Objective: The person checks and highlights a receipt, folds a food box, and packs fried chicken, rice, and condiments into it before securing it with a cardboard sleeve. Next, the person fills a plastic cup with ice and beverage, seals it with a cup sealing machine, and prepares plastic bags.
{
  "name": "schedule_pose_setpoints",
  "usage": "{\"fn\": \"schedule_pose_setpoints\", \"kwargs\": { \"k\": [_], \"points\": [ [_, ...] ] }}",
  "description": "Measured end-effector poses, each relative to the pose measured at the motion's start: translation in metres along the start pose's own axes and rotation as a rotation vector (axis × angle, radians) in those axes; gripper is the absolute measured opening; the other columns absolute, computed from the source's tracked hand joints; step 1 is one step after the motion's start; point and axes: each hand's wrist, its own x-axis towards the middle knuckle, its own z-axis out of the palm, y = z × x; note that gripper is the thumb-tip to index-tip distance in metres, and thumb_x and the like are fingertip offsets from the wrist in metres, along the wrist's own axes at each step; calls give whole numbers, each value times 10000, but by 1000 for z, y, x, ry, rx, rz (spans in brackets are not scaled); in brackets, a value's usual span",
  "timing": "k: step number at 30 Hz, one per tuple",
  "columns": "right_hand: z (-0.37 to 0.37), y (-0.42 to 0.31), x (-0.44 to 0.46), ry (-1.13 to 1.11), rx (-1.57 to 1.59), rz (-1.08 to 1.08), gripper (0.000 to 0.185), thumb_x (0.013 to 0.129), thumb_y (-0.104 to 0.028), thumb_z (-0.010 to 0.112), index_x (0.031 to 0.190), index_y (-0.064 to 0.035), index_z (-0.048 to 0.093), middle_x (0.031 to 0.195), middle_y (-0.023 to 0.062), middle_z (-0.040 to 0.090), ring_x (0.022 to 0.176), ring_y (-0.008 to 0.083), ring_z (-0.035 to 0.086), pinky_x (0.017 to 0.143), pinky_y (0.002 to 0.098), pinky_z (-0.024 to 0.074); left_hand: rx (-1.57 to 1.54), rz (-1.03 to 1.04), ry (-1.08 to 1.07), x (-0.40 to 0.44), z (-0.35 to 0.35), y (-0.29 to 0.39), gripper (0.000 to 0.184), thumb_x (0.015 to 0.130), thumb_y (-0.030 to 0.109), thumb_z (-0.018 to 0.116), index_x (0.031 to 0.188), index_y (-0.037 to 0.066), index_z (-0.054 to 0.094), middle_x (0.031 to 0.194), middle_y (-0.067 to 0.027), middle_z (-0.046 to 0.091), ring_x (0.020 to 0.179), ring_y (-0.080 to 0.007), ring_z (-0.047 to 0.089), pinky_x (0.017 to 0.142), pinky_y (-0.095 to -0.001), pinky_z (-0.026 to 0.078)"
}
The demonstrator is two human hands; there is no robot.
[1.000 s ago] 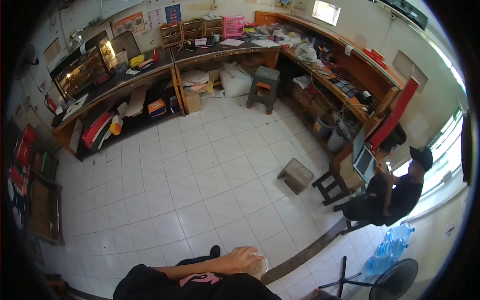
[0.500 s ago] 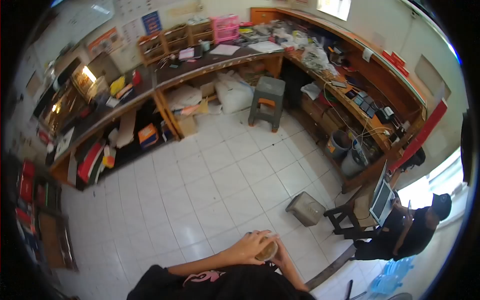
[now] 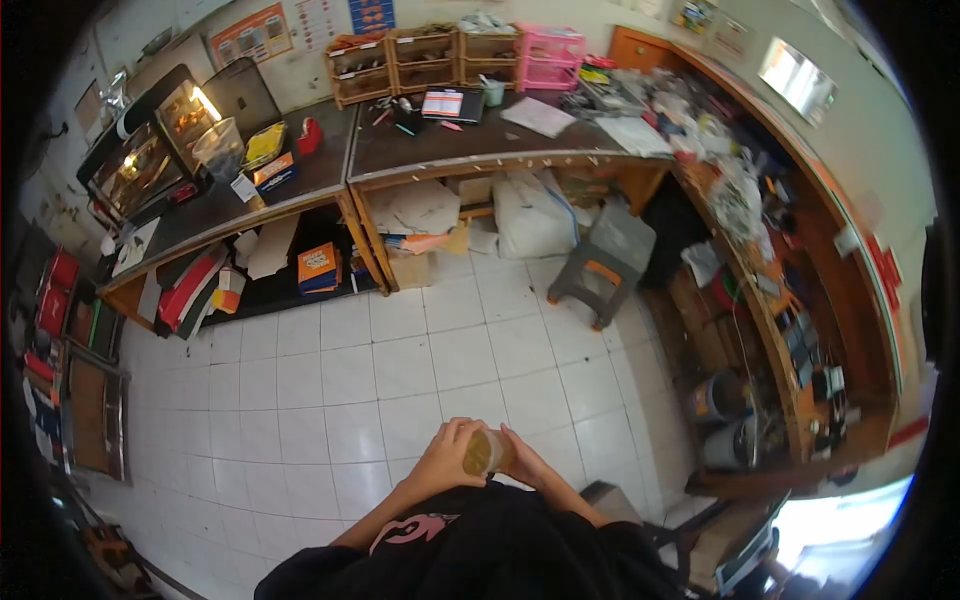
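Close to my body, over the tiled floor, I hold a small clear round container [image 3: 482, 453] with yellowish-brown contents. My left hand [image 3: 443, 460] is closed round its left side. The fingers of my right hand [image 3: 522, 459] curve against its right side. The container is tilted, and its round face shows between my hands. I cannot make out what is inside it.
A grey stool [image 3: 605, 262] stands before the dark-topped counter [image 3: 440, 145]. A lower grey stool [image 3: 610, 500] is near my right arm. Buckets [image 3: 722, 396] sit under the cluttered right-hand bench. A lit display case [image 3: 150, 150] stands on the left.
My view has swung, so the counter appears nearer and the person at the laptop has mostly left the frame. The container stays in both hands, which appear further left and higher.
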Motion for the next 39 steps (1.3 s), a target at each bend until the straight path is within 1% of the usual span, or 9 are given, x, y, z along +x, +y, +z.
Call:
{"fn": "schedule_pose_setpoints", "kwargs": {
  "k": [6,9,12,14,18,20,25,33,39],
  "points": [
    [-41,-108,79,219,-181,-220,541,954,-467,305,1269,-40,414,1161,141,523,1031,233,562,847,389,495,96,80,-60,165,-60,-43,823,540,250,778,1262,126,402,1201,-146,386,1131,-348,402,932,-434,380],
    [-106,-152,117,495,-943,-132,569,917,-499,391,1240,-36,455,1071,215,574,953,306,601,830,403,486,244,87,-38,249,-92,-74,880,516,270,785,1290,139,385,1207,-144,389,1100,-350,409,884,-453,386],
    [-171,-205,155,413,-1589,181,650,832,-572,499,1165,-15,527,1022,269,591,968,395,580,830,436,464,305,66,60,320,-130,-111,924,498,285,791,1309,151,370,1211,-134,392,1056,-358,424,828,-471,396],
    [-182,-257,195,444,-1407,409,618,813,-558,530,1105,-15,574,1039,256,595,994,392,571,859,445,450,259,-40,166,363,-158,-139,936,496,281,794,1318,162,363,1211,-131,392,1042,-366,429,815,-480,399],
    [-210,-343,292,391,-1349,15,537,829,-487,531,1095,-22,578,1052,248,591,1028,371,555,893,427,432,374,-229,198,433,-229,-182,999,470,334,837,1330,177,355,1214,-129,390,1054,-356,422,825,-498,399],
    [-191,-406,343,344,-1730,156,496,838,-442,535,1112,-29,545,1006,239,594,982,373,564,865,441,440,378,-305,164,454,-262,-206,965,496,331,830,1327,174,365,1226,-156,380,1088,-359,413,873,-494,391],
    [-145,-560,443,150,-1841,-196,420,860,-384,517,1089,-31,513,973,233,585,916,391,570,812,461,454,445,-517,353,516,-326,-301,1015,461,294,856,1323,130,346,1219,-157,396,1069,-375,419,839,-506,401],
    [-128,-684,532,174,-1821,-124,388,877,-366,498,1104,-51,514,1008,231,581,954,396,558,834,449,442,317,-628,653,637,-412,-378,1004,460,310,853,1308,127,349,1168,-193,413,1077,-406,423,855,-504,411],
    [-139,-755,531,174,-1541,-142,412,887,-370,497,1142,-47,507,1033,218,584,963,371,562,836,429,441,377,-752,392,735,-438,-403,893,521,337,801,1282,150,373,1179,-194,402,1079,-420,417,858,-513,415]
  ]
}}
